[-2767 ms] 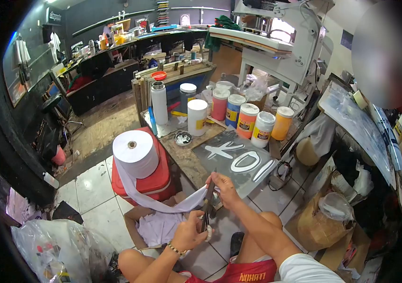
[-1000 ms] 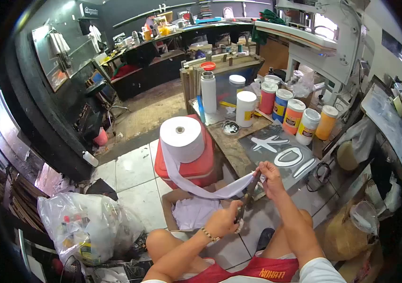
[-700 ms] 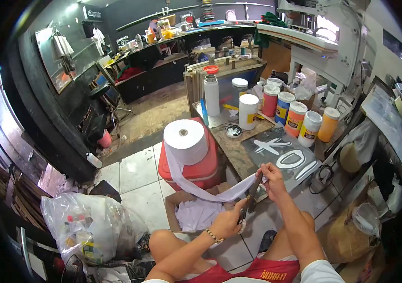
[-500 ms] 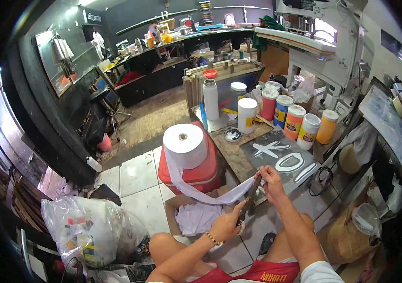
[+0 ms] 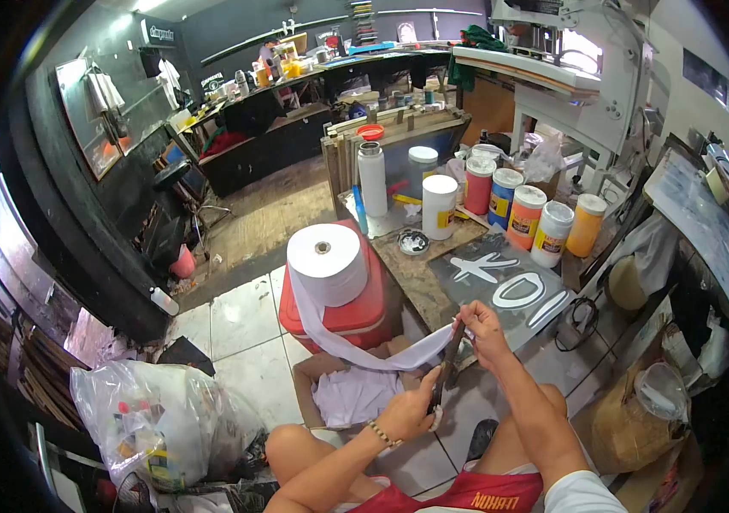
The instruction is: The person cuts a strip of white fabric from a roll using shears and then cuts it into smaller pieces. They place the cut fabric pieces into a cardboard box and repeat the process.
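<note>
A white roll (image 5: 326, 265) stood on top of the red box (image 5: 330, 323), and its loose strip (image 5: 373, 355) sagged along the near side of that box, then rose rightward to the scissors (image 5: 452, 346). Right of the red box and nearer the person, the right hand (image 5: 486, 332) had its fingers pinching the strip's end by the blade tips; the left hand (image 5: 411, 410), lower down, had its fingers curled around the handles. A carton (image 5: 303, 380) of white cloth (image 5: 360, 396) sat just on the red box's near side; the surface (image 5: 405, 272) with paint jars (image 5: 524, 218) stood to its right.
</note>
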`<control>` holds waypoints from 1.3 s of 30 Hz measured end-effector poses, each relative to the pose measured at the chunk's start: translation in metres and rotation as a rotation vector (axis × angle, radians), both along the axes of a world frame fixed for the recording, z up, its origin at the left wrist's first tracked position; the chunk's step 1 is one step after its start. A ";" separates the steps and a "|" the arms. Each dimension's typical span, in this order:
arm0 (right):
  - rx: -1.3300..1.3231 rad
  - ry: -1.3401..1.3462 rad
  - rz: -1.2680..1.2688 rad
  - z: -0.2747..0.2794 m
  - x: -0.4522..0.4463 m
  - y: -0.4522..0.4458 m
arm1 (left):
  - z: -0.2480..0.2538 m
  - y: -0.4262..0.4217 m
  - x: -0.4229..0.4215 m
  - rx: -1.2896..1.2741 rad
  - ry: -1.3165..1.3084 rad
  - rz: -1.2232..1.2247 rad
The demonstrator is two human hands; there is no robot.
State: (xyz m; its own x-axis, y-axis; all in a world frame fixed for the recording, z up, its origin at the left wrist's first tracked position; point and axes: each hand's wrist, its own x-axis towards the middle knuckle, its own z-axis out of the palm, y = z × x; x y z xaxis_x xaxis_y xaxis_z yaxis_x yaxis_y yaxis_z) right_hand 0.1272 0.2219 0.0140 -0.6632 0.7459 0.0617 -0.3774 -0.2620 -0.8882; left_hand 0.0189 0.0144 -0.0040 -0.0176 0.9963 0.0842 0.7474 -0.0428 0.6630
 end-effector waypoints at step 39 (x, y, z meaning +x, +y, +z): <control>0.086 -0.073 -0.052 -0.005 -0.006 -0.002 | 0.000 -0.002 0.007 -0.044 0.063 0.033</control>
